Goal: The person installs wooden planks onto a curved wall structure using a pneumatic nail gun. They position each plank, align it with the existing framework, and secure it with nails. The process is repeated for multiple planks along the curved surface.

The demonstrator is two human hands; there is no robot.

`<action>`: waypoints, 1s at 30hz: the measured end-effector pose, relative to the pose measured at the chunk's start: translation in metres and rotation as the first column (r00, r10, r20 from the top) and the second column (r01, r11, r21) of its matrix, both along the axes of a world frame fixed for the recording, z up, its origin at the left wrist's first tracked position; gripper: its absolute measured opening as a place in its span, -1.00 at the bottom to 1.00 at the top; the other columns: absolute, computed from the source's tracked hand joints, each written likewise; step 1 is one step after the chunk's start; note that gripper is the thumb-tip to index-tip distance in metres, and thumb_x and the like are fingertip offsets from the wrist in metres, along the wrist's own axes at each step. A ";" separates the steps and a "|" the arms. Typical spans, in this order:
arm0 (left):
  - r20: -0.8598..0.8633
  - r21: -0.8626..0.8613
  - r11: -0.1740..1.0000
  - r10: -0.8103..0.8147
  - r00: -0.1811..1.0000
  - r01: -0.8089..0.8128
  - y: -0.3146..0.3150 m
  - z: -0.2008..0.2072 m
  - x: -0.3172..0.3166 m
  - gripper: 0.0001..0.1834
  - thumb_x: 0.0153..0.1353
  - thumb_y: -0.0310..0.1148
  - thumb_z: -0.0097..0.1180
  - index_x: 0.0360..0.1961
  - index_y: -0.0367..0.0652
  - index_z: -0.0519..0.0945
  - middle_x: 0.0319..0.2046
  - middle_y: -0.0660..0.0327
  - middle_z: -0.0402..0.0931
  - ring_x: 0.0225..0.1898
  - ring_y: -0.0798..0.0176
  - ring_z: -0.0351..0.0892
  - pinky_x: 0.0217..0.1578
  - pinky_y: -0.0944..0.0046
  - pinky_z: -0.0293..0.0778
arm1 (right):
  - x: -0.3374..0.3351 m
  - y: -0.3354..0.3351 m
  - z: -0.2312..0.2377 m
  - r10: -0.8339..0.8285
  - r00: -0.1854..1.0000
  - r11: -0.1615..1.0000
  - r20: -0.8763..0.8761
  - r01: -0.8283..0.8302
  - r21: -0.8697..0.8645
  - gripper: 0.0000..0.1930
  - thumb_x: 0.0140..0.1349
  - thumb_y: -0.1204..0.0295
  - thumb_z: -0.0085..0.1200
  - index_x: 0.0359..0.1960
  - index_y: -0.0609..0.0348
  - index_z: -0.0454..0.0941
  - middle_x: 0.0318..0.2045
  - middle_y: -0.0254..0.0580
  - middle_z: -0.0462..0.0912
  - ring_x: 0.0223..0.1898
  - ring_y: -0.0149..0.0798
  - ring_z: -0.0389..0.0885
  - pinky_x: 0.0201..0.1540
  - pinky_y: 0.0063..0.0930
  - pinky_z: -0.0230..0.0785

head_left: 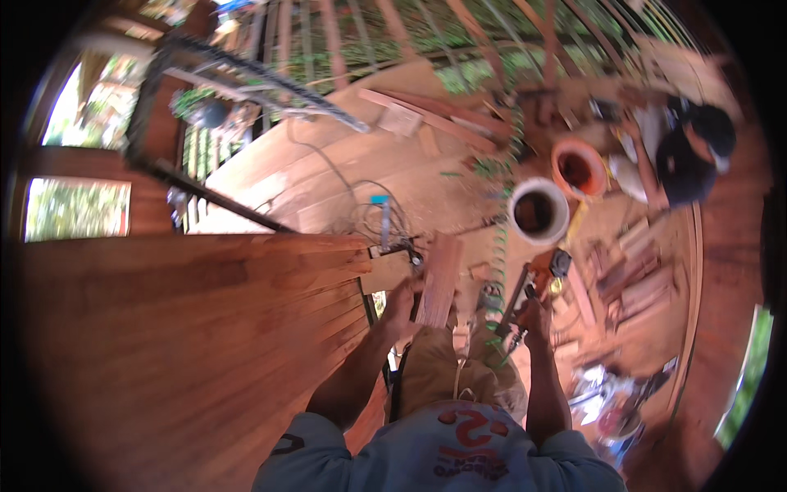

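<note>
My left hand (pixel 402 307) grips a short reddish wooden board (pixel 440 279) along its left side, holding it upright in front of my legs. In my right hand (pixel 537 318) is an orange and black nail gun (pixel 543 269), with my fingers wrapped round its handle. A green coiled air hose (pixel 499 246) runs up from beside the gun toward the railing. The board and the gun are apart. A wall of reddish wooden planks (pixel 205 320) stands close on my left.
A white bucket (pixel 563 215) and an orange bucket (pixel 560 157) stand ahead. Another person (pixel 689 164) crouches at the far right. Wood offcuts (pixel 635 283) litter the floor at right. A dark frame (pixel 221 201), loose cable (pixel 328 164) and boards (pixel 434 115) lie farther off, near a railing.
</note>
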State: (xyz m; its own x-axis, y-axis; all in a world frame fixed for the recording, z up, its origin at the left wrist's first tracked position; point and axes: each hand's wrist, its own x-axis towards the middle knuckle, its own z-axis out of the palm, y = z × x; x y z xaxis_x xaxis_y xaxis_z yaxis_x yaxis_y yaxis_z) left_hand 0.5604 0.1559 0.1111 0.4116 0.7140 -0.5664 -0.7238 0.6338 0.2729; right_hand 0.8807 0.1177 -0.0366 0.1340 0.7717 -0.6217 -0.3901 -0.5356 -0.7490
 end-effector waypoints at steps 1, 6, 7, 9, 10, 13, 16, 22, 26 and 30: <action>-0.092 0.011 0.999 0.048 0.995 -0.047 -0.022 0.020 -0.007 -0.39 0.29 -0.20 -0.03 0.33 -0.22 0.33 -0.01 -0.07 0.55 -0.10 -0.10 0.67 0.01 -0.12 0.60 | 0.006 -0.003 0.008 0.033 0.997 0.995 -0.065 -0.027 0.092 -0.85 0.30 0.32 0.05 -0.23 0.04 0.36 -0.56 -0.41 0.41 -0.59 -0.51 0.40 -0.49 -0.49 0.45; -0.314 0.388 0.834 0.519 0.795 -0.391 -0.143 0.127 -0.089 -0.34 0.38 -0.12 0.00 0.39 -0.27 0.28 0.13 -0.05 0.53 0.06 -0.02 0.63 0.09 -0.02 0.56 | 0.008 0.016 0.039 0.332 0.938 0.895 0.102 -0.347 0.280 -0.49 0.28 -0.19 0.16 -0.38 -0.03 0.33 -0.64 -0.47 0.34 -0.62 -0.53 0.34 -0.50 -0.54 0.31; -0.380 0.451 0.739 0.667 0.641 -0.500 -0.168 0.149 -0.103 -0.36 0.39 -0.13 0.01 0.38 -0.29 0.30 0.13 -0.07 0.53 0.07 -0.01 0.63 0.09 0.00 0.57 | 0.000 0.021 0.043 0.271 0.948 0.916 0.167 -0.307 0.257 -0.50 0.28 -0.18 0.15 -0.32 -0.02 0.35 -0.66 -0.45 0.37 -0.63 -0.52 0.39 -0.53 -0.57 0.30; -0.402 0.663 0.544 0.838 0.369 -0.514 -0.217 0.197 -0.134 -0.41 0.43 -0.15 -0.01 0.34 -0.31 0.33 0.11 -0.08 0.55 0.09 0.00 0.63 0.10 0.01 0.57 | -0.015 0.034 0.054 0.323 0.938 0.905 0.125 -0.345 0.248 -0.64 0.35 -0.02 0.07 -0.26 -0.01 0.38 -0.69 -0.41 0.40 -0.73 -0.47 0.36 -0.68 -0.54 0.21; -0.350 0.796 0.443 0.893 0.284 -0.412 -0.237 0.220 -0.149 -0.45 0.46 -0.18 -0.03 0.33 -0.32 0.35 0.08 -0.09 0.56 0.09 0.00 0.63 0.11 0.01 0.57 | -0.026 0.040 0.058 0.325 0.940 0.918 0.103 -0.340 0.203 -0.66 0.35 0.00 0.06 -0.27 -0.01 0.38 -0.70 -0.41 0.40 -0.73 -0.46 0.36 -0.69 -0.54 0.20; -0.440 0.864 0.329 0.861 -0.255 -0.382 -0.270 0.274 -0.179 -0.54 0.51 -0.29 -0.14 0.29 -0.37 0.35 0.05 -0.10 0.58 0.05 0.01 0.64 0.08 -0.01 0.58 | -0.057 0.056 0.082 0.356 0.931 0.914 0.075 -0.364 0.182 -0.75 0.37 0.10 0.00 -0.28 -0.03 0.38 -0.67 -0.39 0.41 -0.73 -0.45 0.36 -0.72 -0.52 0.18; -0.222 0.920 0.101 0.931 -0.291 -0.380 -0.276 0.302 -0.243 -0.55 0.48 -0.33 -0.13 0.27 -0.41 0.36 0.03 -0.07 0.58 0.02 0.01 0.64 0.08 -0.03 0.58 | -0.112 0.062 0.111 0.417 0.899 0.905 0.130 -0.424 0.026 -0.70 0.39 0.02 -0.05 -0.31 -0.06 0.40 -0.63 -0.43 0.39 -0.70 -0.46 0.37 -0.68 -0.51 0.19; -0.360 0.832 0.294 0.931 -0.054 -0.470 -0.239 0.277 -0.364 -0.61 0.41 -0.34 -0.05 0.15 -0.36 0.52 0.02 -0.04 0.58 0.02 0.03 0.64 0.10 0.05 0.53 | -0.218 0.029 0.135 0.439 0.886 0.892 0.146 -0.450 0.046 -0.80 0.32 0.18 -0.01 -0.36 -0.01 0.41 -0.65 -0.36 0.41 -0.74 -0.40 0.35 -0.71 -0.49 0.17; -0.509 0.803 0.453 0.859 -0.050 -0.387 -0.196 0.258 -0.432 -0.65 0.38 -0.34 -0.01 0.06 -0.33 0.58 -0.01 0.07 0.61 0.02 0.15 0.62 0.04 0.17 0.52 | -0.267 -0.002 0.132 0.415 0.908 0.906 0.058 -0.419 0.067 -0.83 0.29 0.28 0.00 -0.33 0.08 0.40 -0.65 -0.30 0.42 -0.74 -0.36 0.43 -0.73 -0.47 0.29; -0.557 0.808 0.544 0.831 0.010 -0.227 -0.138 0.255 -0.468 -0.63 0.38 -0.27 0.03 0.07 -0.31 0.57 -0.03 0.14 0.61 0.02 0.18 0.61 0.01 0.20 0.54 | -0.298 -0.033 0.134 0.419 0.908 0.908 0.023 -0.419 0.015 -0.78 0.29 0.22 0.07 -0.27 0.07 0.40 -0.60 -0.31 0.43 -0.71 -0.36 0.44 -0.70 -0.45 0.32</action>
State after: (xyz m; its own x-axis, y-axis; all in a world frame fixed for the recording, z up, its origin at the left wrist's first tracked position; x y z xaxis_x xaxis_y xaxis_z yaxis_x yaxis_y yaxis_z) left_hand 0.0919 0.0183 0.3659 -0.7097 0.6632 0.2377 0.1148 -0.2239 0.9678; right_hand 0.5830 0.0845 0.0978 -0.1930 0.7713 -0.6065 -0.1187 -0.6320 -0.7659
